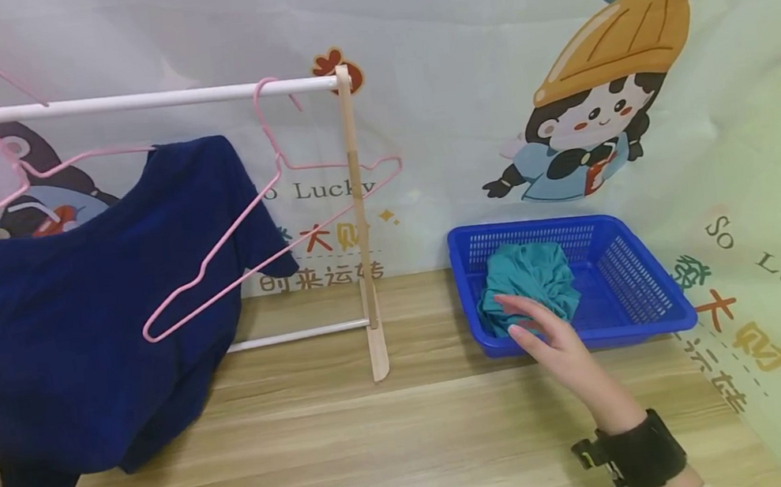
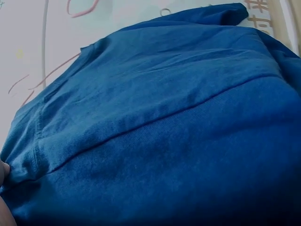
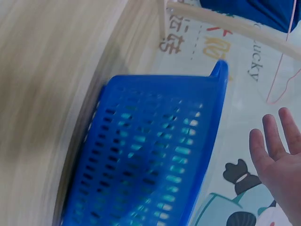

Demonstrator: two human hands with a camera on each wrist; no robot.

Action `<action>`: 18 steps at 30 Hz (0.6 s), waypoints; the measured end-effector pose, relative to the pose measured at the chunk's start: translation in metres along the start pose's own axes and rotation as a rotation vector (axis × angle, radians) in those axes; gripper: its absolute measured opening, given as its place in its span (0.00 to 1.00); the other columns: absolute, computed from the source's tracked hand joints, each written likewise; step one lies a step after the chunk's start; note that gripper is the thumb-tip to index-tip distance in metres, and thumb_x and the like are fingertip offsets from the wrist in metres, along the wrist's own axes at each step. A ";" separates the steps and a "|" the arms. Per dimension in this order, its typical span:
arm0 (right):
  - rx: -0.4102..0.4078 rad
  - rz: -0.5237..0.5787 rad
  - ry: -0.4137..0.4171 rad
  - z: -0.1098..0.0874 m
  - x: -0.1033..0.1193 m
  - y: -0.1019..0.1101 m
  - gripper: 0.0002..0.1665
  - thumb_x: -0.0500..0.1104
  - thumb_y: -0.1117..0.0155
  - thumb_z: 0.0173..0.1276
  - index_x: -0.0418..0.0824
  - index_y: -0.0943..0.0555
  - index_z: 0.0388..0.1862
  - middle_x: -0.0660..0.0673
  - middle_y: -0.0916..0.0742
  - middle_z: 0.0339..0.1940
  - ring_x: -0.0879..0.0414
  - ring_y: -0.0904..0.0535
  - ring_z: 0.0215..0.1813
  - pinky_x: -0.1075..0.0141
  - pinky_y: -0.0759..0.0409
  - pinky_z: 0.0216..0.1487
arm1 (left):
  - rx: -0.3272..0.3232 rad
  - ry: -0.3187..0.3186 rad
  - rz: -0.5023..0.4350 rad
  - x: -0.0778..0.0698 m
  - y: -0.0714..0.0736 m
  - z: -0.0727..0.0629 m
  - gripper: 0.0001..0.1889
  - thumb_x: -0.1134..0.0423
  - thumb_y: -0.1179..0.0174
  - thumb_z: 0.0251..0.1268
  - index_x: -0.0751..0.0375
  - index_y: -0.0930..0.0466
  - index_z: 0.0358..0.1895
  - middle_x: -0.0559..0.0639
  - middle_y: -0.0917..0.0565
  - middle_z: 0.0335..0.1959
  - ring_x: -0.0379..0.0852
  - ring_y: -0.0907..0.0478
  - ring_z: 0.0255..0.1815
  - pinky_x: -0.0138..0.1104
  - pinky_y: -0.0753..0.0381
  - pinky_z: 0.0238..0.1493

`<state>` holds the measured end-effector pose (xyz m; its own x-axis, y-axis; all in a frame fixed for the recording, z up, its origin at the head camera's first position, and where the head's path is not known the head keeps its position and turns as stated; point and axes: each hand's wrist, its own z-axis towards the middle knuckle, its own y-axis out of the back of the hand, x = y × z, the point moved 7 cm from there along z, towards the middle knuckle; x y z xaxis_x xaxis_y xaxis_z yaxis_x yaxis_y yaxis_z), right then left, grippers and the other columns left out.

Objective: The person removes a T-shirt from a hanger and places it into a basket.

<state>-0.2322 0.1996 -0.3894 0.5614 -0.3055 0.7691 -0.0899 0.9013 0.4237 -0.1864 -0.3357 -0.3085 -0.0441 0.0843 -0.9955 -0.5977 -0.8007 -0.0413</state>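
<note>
A navy blue T-shirt (image 1: 104,305) hangs on a pink hanger (image 1: 21,167) at the left, the hanger's arms running into its neck opening. In the left wrist view, fingertips of my left hand (image 2: 4,170) pinch the cloth near a seam at the left edge; the rest of the hand lies outside that view. My right hand (image 1: 550,330) hovers at the front rim of a blue basket (image 1: 629,336), fingers spread and holding nothing. Inside the basket, at its left end, lies a crumpled teal cloth (image 1: 530,280).
A second pink hanger (image 1: 244,275) hangs bare on the rack's white rail (image 1: 154,100), slanting in front of the T-shirt's sleeve. The wooden rack post (image 1: 367,278) stands between shirt and basket. Behind the wooden tabletop (image 1: 384,450) is a printed backdrop (image 1: 420,113).
</note>
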 end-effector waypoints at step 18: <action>0.010 0.040 0.018 -0.002 0.000 -0.012 0.25 0.28 0.52 0.71 0.37 0.31 0.66 0.36 0.25 0.64 0.57 0.28 0.64 0.70 0.29 0.60 | -1.510 -0.085 1.622 0.032 0.000 -0.094 0.21 0.70 0.70 0.76 0.76 0.37 0.65 0.77 0.30 0.58 0.71 0.32 0.59 0.54 0.33 0.61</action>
<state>-0.2297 0.1889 -0.3954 0.5718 -0.2632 0.7770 -0.1214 0.9095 0.3975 -0.1127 -0.3890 -0.3488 0.2345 -0.9442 -0.2313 0.8536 0.0862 0.5138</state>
